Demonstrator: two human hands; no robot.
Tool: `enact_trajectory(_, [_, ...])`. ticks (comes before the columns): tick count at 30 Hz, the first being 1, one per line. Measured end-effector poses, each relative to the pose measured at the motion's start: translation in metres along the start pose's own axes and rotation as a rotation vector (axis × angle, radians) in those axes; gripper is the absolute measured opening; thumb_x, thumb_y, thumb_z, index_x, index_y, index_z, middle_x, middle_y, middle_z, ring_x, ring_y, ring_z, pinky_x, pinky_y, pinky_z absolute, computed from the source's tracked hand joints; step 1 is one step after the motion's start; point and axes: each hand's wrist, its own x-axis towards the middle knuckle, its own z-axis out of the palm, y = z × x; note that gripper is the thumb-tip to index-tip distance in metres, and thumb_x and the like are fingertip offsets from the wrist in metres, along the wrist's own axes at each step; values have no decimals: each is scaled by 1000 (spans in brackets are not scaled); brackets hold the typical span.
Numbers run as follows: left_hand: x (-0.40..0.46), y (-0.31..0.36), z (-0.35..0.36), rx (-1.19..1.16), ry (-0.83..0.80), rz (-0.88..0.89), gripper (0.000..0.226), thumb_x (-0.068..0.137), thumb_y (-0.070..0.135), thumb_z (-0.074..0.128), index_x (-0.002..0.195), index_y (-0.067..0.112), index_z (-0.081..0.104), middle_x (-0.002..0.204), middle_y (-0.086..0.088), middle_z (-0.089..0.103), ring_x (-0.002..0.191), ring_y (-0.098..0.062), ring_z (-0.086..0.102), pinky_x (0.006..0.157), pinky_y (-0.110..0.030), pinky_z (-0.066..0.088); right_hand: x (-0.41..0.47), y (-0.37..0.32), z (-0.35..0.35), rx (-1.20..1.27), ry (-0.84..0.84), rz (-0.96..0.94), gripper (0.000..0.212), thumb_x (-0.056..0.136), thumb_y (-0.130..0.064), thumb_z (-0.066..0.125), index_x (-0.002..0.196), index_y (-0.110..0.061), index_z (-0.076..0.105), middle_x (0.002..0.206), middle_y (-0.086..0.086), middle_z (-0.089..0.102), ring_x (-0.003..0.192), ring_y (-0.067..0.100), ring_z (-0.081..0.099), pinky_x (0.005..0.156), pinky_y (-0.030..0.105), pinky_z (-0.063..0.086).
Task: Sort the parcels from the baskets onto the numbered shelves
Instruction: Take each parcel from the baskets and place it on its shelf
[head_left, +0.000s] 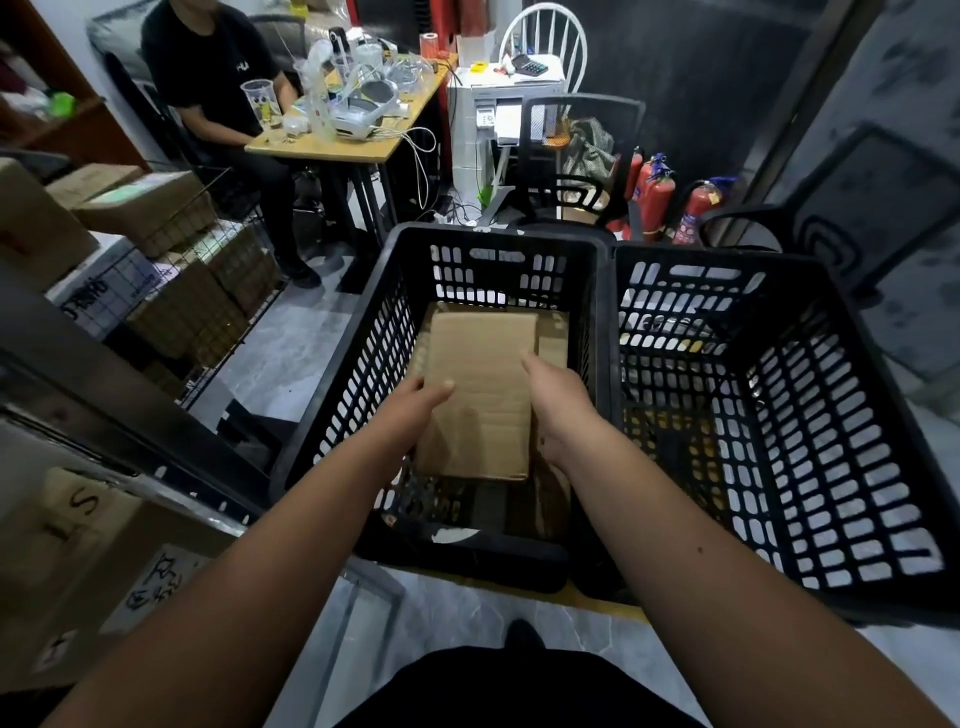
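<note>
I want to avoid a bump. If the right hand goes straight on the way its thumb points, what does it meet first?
Probably the far wall of the left basket. The right hand holds the cardboard parcel at its right edge, pointing away from the person. Depth is unclear.

Parcel stockroom: stacked cartons (145, 208), black baskets (597, 291).

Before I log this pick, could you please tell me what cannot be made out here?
- Parcel label: only plain cardboard faces the head camera.
- Fingers of both hands, left and right: hidden under the parcel's sides.
- Left basket floor: mostly covered by parcel and arms.
- Numbered shelves: numbers unreadable at the left edge.
</note>
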Motion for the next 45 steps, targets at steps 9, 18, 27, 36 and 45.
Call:
enact_trajectory(9, [-16, 25, -5, -268, 74, 100, 50, 110, 60, 26, 104, 31, 66, 107, 5, 70, 101, -18, 67, 89, -41, 55, -2, -26, -15, 204, 81, -89, 48, 107, -50, 47, 119, -10, 71, 116, 16, 74, 93, 28, 73, 86, 47, 61])
enact_trajectory(18, [-16, 25, -5, -162, -2, 23, 45, 108, 61, 35, 110, 33, 70, 117, 2, 69, 108, -22, 64, 106, -53, 51, -2, -12, -17, 183, 41, -14, 44, 100, -58, 53, 121, -23, 71, 112, 4, 75, 101, 26, 71, 89, 43, 60])
enact_trajectory(27, [-23, 39, -18, -270, 18, 190, 55, 95, -5, 41, 132, 23, 70, 102, -2, 74, 75, -17, 61, 62, -34, 38, -7, -24, -31, 253, -104, -182, 31, 101, -38, 61, 109, -13, 77, 98, 6, 81, 86, 28, 79, 77, 49, 65])
enact_trajectory(36, [-24, 28, -22, -469, 111, 260, 44, 94, -14, 45, 124, 9, 68, 120, -10, 75, 100, -28, 68, 82, -42, 51, -1, -14, -17, 246, -98, -264, 30, 91, 1, 69, 117, -14, 65, 106, 8, 79, 77, 18, 79, 56, 32, 59])
enact_trajectory(45, [-27, 32, -28, -444, 104, 171, 41, 95, 32, 76, 132, 19, 62, 113, 1, 78, 100, -19, 75, 81, -45, 64, 7, -9, -15, 183, -237, -393, 49, 87, 7, 76, 124, -22, 64, 122, 3, 74, 102, 27, 77, 81, 51, 65])
